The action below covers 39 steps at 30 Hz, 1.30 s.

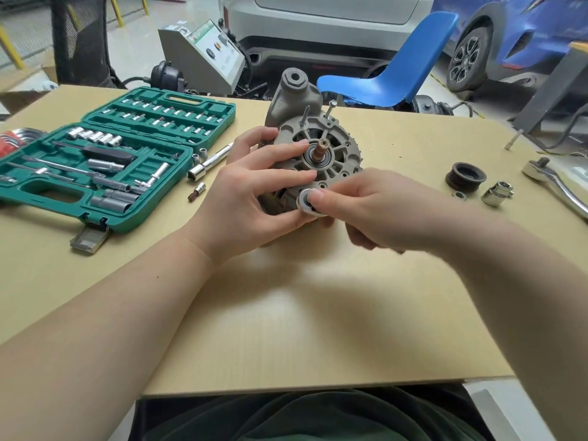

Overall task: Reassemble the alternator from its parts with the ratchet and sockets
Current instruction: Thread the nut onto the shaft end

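Two hands – left hand (251,192) steadies alternator (313,148), right hand (366,205) pinches washer (307,202)

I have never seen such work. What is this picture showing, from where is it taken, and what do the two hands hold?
The single picture comes from a camera worn on the person's head, looking down at a table. The left hand steadies an alternator, a car's generator, standing on the table. The right hand pinches a round metal washer in front of it. At left lies an open green socket case. At right lie the pulley, a socket and the ratchet.
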Each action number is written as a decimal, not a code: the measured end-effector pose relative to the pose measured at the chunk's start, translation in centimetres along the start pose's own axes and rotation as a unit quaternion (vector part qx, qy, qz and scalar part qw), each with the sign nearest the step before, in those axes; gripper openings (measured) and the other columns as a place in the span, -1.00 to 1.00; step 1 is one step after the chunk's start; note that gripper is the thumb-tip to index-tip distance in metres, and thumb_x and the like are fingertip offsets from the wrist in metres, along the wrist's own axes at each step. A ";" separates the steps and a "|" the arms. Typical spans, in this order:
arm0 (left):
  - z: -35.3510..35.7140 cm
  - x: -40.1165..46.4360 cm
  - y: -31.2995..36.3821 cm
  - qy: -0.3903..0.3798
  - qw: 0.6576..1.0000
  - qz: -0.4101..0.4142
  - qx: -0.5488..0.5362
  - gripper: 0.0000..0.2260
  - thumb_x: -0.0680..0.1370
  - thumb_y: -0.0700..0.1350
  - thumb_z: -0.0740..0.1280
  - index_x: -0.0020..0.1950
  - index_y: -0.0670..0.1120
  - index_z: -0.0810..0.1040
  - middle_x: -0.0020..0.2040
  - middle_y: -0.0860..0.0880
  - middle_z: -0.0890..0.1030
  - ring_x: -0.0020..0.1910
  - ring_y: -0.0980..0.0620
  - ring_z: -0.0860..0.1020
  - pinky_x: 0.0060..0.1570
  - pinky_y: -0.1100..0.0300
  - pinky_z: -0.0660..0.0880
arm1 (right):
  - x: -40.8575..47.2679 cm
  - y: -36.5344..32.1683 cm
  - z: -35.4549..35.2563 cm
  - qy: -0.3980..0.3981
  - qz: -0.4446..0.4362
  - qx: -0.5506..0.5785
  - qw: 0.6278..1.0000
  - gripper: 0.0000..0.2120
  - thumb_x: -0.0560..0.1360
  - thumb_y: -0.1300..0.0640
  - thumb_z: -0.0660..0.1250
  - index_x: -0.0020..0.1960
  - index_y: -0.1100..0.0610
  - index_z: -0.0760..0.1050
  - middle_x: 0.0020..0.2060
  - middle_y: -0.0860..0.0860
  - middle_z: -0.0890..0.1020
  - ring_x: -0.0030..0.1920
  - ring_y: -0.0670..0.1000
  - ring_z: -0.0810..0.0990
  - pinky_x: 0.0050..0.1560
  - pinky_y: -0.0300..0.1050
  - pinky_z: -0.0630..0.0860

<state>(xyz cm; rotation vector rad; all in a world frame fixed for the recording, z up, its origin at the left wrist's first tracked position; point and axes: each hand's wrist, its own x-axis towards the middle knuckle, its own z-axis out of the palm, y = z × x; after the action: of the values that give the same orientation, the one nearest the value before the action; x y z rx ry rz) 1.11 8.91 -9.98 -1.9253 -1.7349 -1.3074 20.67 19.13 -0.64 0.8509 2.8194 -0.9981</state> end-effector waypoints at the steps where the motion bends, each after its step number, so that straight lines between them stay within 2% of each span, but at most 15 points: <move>1: 0.0 0.0 -0.1 -0.001 1.000 0.000 0.001 -0.65 0.53 0.06 0.60 0.24 -0.07 0.77 0.41 -0.06 0.64 0.49 -0.30 0.40 0.53 0.01 0.35 | 0.4 -0.2 -0.7 -0.013 -0.003 -0.039 0.999 -0.51 0.60 -0.38 0.14 -0.09 -0.03 0.62 -0.51 -0.01 0.55 -0.56 -0.05 0.41 -0.56 -0.17 0.40; 4: -0.1 -0.1 0.0 0.002 1.000 0.001 0.003 -0.64 0.52 0.06 0.61 0.24 -0.08 0.77 0.41 -0.07 0.64 0.49 -0.30 0.40 0.52 -0.03 0.36 | 0.8 -0.1 -1.5 -0.029 -0.009 -0.053 0.998 -0.51 0.62 -0.36 0.14 -0.09 -0.02 0.62 -0.51 -0.02 0.53 -0.56 -0.05 0.38 -0.57 -0.18 0.38; 8: 0.1 0.0 0.3 0.008 1.000 -0.002 0.003 -0.65 0.52 0.06 0.59 0.22 -0.10 0.77 0.40 -0.08 0.64 0.49 -0.31 0.40 0.54 0.06 0.32 | -0.3 0.9 1.6 -0.037 0.022 0.140 0.989 -0.45 0.68 -0.29 0.10 -0.09 0.17 0.52 -0.50 0.09 0.55 -0.62 0.04 0.35 -0.57 -0.22 0.30; 14: -0.3 0.1 0.4 -0.004 1.000 -0.006 0.001 -0.65 0.51 0.04 0.60 0.21 -0.11 0.78 0.41 -0.10 0.64 0.48 -0.34 0.40 0.53 0.02 0.32 | -1.5 0.3 6.0 -0.021 0.078 0.475 0.876 -0.54 0.65 -0.25 0.23 -0.14 0.13 0.49 -0.47 0.20 0.52 -0.62 0.03 0.30 -0.52 -0.20 0.35; 16: -0.3 0.1 0.5 -0.006 1.000 -0.006 0.001 -0.66 0.51 0.02 0.60 0.21 -0.11 0.78 0.41 -0.10 0.64 0.48 -0.34 0.40 0.53 -0.01 0.33 | -1.5 0.0 5.6 -0.030 0.083 0.457 0.885 -0.52 0.66 -0.26 0.20 -0.13 0.15 0.48 -0.48 0.18 0.51 -0.63 0.03 0.29 -0.52 -0.22 0.33; 17: -0.3 0.1 0.6 -0.004 1.000 -0.005 0.000 -0.67 0.50 0.01 0.61 0.21 -0.11 0.78 0.40 -0.10 0.64 0.48 -0.33 0.40 0.53 0.00 0.33 | -1.4 -0.1 4.8 -0.028 0.082 0.391 0.916 -0.49 0.67 -0.26 0.17 -0.14 0.17 0.48 -0.49 0.16 0.51 -0.63 0.03 0.30 -0.54 -0.24 0.32; 19: -0.2 0.1 0.6 0.001 1.000 -0.003 -0.002 -0.67 0.50 -0.02 0.62 0.20 -0.12 0.78 0.39 -0.10 0.65 0.47 -0.32 0.40 0.52 0.04 0.34 | -0.9 -0.6 2.3 -0.006 0.061 0.138 0.989 -0.44 0.66 -0.30 0.13 -0.15 0.15 0.54 -0.47 0.10 0.56 -0.61 0.01 0.38 -0.56 -0.26 0.32; 21: -0.1 0.1 0.4 0.002 1.000 -0.005 -0.004 -0.66 0.49 -0.02 0.63 0.21 -0.12 0.78 0.38 -0.10 0.65 0.47 -0.33 0.40 0.52 0.03 0.34 | 0.1 -1.0 -0.2 0.039 0.017 -0.102 0.994 -0.43 0.62 -0.37 0.15 -0.16 0.08 0.61 -0.41 0.00 0.62 -0.45 -0.03 0.53 -0.41 -0.14 0.45; 23: -0.1 0.1 0.3 0.000 1.000 -0.008 -0.007 -0.65 0.49 -0.01 0.62 0.22 -0.11 0.77 0.38 -0.08 0.65 0.47 -0.33 0.39 0.52 0.04 0.33 | 0.8 -1.2 -1.6 0.071 -0.008 -0.200 0.977 -0.46 0.57 -0.40 0.19 -0.22 0.02 0.60 -0.46 -0.09 0.58 -0.39 -0.05 0.54 -0.34 -0.07 0.43; 25: -0.1 0.1 0.3 -0.001 1.000 -0.008 -0.006 -0.66 0.50 -0.02 0.64 0.23 -0.11 0.77 0.39 -0.08 0.65 0.47 -0.33 0.39 0.52 0.05 0.33 | 0.8 -1.2 -1.5 0.054 -0.001 -0.167 0.984 -0.46 0.58 -0.38 0.21 -0.24 0.05 0.60 -0.53 -0.08 0.53 -0.49 -0.06 0.50 -0.44 -0.14 0.41; 29: -0.2 0.1 0.2 0.003 1.000 0.003 -0.005 -0.66 0.53 0.05 0.60 0.22 -0.11 0.77 0.39 -0.09 0.64 0.48 -0.31 0.39 0.53 0.07 0.32 | -0.4 0.0 1.5 -0.002 0.052 0.107 0.993 -0.45 0.67 -0.27 0.16 -0.18 0.18 0.51 -0.54 0.05 0.48 -0.58 0.03 0.40 -0.57 -0.18 0.42; 34: -0.1 0.1 -0.1 0.001 1.000 0.006 -0.003 -0.66 0.50 -0.01 0.62 0.22 -0.11 0.77 0.40 -0.07 0.64 0.48 -0.29 0.40 0.53 0.11 0.30 | -1.6 0.1 6.1 -0.021 0.104 0.509 0.854 -0.54 0.63 -0.26 0.26 -0.13 0.15 0.48 -0.50 0.08 0.42 -0.57 0.02 0.30 -0.52 -0.20 0.35; 36: -0.1 0.1 -0.1 0.002 1.000 0.002 -0.001 -0.66 0.47 -0.03 0.63 0.21 -0.10 0.78 0.39 -0.06 0.64 0.48 -0.30 0.40 0.53 0.10 0.30 | -1.5 -0.1 6.3 -0.033 0.105 0.516 0.850 -0.53 0.63 -0.28 0.23 -0.12 0.13 0.48 -0.50 0.07 0.42 -0.57 0.02 0.29 -0.51 -0.20 0.34; 37: 0.0 0.1 0.0 0.002 1.000 0.002 -0.002 -0.67 0.48 -0.03 0.63 0.21 -0.10 0.78 0.39 -0.06 0.65 0.48 -0.30 0.40 0.53 0.11 0.30 | -1.4 0.0 5.6 -0.028 0.100 0.451 0.886 -0.51 0.65 -0.28 0.20 -0.15 0.13 0.48 -0.50 0.07 0.43 -0.57 0.02 0.29 -0.52 -0.21 0.32; 39: 0.0 0.1 -0.1 0.002 1.000 0.002 -0.004 -0.67 0.49 -0.01 0.62 0.21 -0.09 0.78 0.39 -0.06 0.65 0.48 -0.30 0.39 0.53 0.10 0.30 | -0.6 -0.2 3.0 0.008 0.058 0.176 0.983 -0.46 0.66 -0.29 0.15 -0.21 0.12 0.52 -0.52 0.02 0.47 -0.59 -0.01 0.35 -0.52 -0.19 0.34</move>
<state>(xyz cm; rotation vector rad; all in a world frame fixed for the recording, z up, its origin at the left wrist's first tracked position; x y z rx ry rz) 1.04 9.00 -9.94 -1.9280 -1.7267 -1.3183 20.64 16.99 -2.80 1.0403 2.6078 -1.5015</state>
